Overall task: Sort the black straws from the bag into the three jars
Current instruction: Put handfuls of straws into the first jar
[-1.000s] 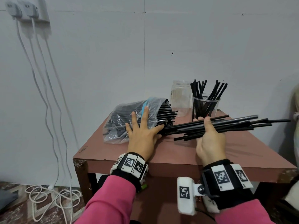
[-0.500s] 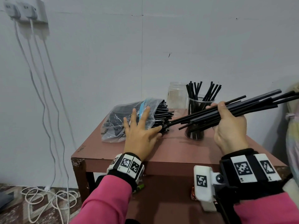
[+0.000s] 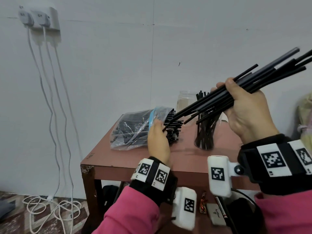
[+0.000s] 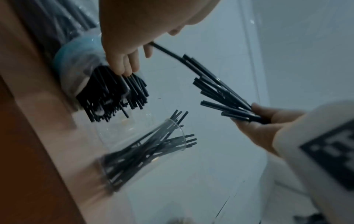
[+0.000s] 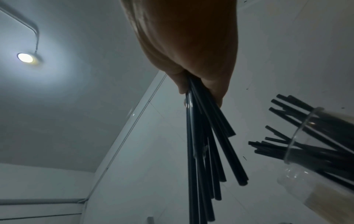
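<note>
My right hand [image 3: 249, 114] is gripping a bundle of straws [image 3: 253, 85] above the desk [image 3: 185, 159]; my left hand [image 3: 157, 141] is pinching 1 straw at the bag [image 3: 133, 130]. Only 1 jar [image 3: 205, 132] is holding straws, another jar [image 3: 184, 100] is looking empty, and the bag is staying mostly full.

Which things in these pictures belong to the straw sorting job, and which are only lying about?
Belong to the job:
- clear plastic bag of black straws
- bundle of black straws held by the right hand
- clear jar with straws
- clear empty jar
- left hand

Lying about:
- white wall chargers
- white cables
</note>
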Tool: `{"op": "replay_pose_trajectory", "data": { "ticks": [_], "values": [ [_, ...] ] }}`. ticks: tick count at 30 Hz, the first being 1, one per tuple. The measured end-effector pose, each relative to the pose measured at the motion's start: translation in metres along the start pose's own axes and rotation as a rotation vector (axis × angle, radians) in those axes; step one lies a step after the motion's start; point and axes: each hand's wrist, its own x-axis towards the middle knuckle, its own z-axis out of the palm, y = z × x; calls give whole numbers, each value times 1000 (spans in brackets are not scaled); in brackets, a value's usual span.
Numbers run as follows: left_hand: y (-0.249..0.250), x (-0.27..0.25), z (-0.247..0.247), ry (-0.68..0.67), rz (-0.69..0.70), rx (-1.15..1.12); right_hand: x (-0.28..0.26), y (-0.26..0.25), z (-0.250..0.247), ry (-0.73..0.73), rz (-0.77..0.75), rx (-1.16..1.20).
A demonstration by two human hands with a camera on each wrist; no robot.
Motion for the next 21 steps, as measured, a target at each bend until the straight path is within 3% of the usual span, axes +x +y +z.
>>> {"op": "replay_pose_trajectory", "data": {
  "ticks": [2, 6, 15, 21],
  "values": [
    [3, -2, 2, 12, -170, -222, -1, -3, 4, -38, 9, -27],
    [13, -3, 1, -86, -308, -489, -1, -2, 7, -68, 34, -117],
    [8, -6, -1, -228, -482, -513, -5, 27, 18, 8, 80, -155],
    [2, -6, -4, -285, -479, -414, -2, 32, 15, 20, 79, -100]
  ]
}}
